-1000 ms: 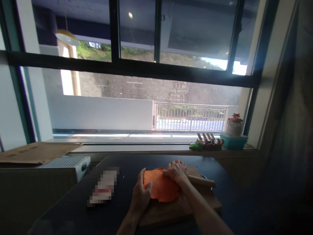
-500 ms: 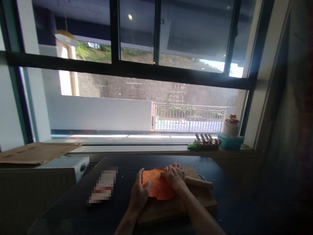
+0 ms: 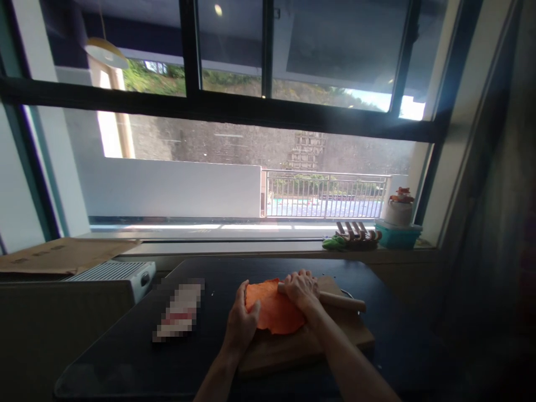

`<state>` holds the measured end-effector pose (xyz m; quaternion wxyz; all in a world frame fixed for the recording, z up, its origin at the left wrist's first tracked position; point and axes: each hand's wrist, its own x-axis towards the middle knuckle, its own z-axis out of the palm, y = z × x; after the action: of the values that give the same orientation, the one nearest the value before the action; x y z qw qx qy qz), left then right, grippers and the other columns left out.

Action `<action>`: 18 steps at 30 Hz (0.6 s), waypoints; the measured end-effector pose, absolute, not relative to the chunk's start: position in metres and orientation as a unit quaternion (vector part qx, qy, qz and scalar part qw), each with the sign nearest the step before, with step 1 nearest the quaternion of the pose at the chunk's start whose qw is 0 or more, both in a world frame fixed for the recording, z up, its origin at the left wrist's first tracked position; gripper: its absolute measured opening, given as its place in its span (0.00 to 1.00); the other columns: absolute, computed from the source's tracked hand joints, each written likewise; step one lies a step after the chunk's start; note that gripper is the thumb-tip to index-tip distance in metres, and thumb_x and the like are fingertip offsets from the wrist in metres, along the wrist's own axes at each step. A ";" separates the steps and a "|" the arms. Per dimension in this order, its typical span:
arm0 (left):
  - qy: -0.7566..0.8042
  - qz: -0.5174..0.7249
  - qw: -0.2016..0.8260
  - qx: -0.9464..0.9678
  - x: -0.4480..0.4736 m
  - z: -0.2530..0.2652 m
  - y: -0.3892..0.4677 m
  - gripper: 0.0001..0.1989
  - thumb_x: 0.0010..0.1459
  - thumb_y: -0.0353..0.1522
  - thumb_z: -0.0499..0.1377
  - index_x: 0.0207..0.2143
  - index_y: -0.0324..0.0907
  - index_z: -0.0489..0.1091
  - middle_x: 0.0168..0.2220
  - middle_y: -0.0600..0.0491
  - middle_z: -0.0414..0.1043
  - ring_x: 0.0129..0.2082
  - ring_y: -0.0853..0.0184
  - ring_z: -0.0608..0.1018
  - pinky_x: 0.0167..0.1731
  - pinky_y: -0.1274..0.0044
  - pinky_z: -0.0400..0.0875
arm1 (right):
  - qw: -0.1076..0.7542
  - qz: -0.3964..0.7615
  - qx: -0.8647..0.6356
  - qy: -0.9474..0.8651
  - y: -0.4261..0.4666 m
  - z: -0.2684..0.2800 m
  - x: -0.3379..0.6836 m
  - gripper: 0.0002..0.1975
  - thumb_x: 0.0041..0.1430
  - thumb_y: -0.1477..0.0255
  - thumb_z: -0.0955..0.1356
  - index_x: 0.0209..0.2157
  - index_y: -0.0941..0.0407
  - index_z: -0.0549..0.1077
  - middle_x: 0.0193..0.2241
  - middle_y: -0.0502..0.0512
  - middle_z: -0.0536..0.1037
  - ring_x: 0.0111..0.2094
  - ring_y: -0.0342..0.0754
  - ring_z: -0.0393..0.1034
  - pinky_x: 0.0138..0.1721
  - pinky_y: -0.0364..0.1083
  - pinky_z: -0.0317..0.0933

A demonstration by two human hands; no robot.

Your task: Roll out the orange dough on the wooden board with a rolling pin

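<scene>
A flat orange sheet of dough (image 3: 276, 312) with a ragged edge lies on a wooden board (image 3: 288, 354). My left hand (image 3: 243, 318) grips the sheet's left edge, its thumb on the near side and fingers at the far side. Over a wooden rolling pin (image 3: 345, 302) my right hand (image 3: 301, 290) is closed, at the dough's right side. The pin slants across the board; its left tip shows past my fingers and its right end sticks out beyond the palm.
The board rests on a dark table (image 3: 218, 285). A blurred-out pale packet (image 3: 180, 312) lies to the left. Behind the table, the window sill (image 3: 234, 247) bears a rack with a green item (image 3: 335, 242) and a teal box (image 3: 397, 234). A heater (image 3: 142, 279) stands at the left.
The whole view has shifted slightly as the head moved. Both hands keep their places on the dough and the rolling pin, with little visible movement.
</scene>
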<state>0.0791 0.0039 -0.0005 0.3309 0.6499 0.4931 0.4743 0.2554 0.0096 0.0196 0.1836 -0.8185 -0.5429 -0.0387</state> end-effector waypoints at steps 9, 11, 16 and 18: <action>0.494 0.470 0.338 0.649 0.078 -0.001 0.004 0.28 0.57 0.29 0.53 0.60 0.32 0.56 0.60 0.37 0.60 0.60 0.56 0.65 0.59 0.65 0.59 | 0.189 -0.064 -0.814 -0.546 0.008 0.015 0.255 0.21 0.63 0.63 0.56 0.39 0.54 0.76 0.44 0.61 0.74 0.49 0.57 0.63 0.49 0.53 0.54; 0.493 0.468 0.335 0.652 0.078 -0.002 0.004 0.28 0.57 0.29 0.53 0.60 0.33 0.55 0.60 0.38 0.61 0.60 0.57 0.65 0.59 0.66 0.59 | 0.179 -0.041 -0.823 -0.537 0.018 0.019 0.261 0.20 0.63 0.63 0.56 0.41 0.55 0.76 0.45 0.61 0.74 0.49 0.57 0.63 0.48 0.54 0.54; 0.488 0.470 0.326 0.660 0.079 -0.004 0.005 0.28 0.56 0.29 0.53 0.59 0.34 0.56 0.59 0.40 0.63 0.59 0.58 0.66 0.59 0.67 0.59 | 0.169 -0.003 -0.838 -0.519 0.030 0.025 0.269 0.20 0.63 0.64 0.56 0.42 0.56 0.75 0.47 0.62 0.73 0.50 0.57 0.63 0.49 0.54 0.54; 0.487 0.472 0.325 0.659 0.080 -0.004 0.005 0.28 0.56 0.29 0.53 0.59 0.34 0.56 0.58 0.39 0.63 0.58 0.58 0.67 0.59 0.67 0.59 | 0.170 -0.015 -0.836 -0.522 0.025 0.023 0.265 0.21 0.63 0.64 0.56 0.42 0.56 0.76 0.46 0.62 0.73 0.50 0.57 0.63 0.48 0.54 0.54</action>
<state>0.0796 0.0049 -0.0039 0.3253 0.6588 0.4870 0.4722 0.2652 0.0246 0.0231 0.1699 -0.8358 -0.5219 -0.0151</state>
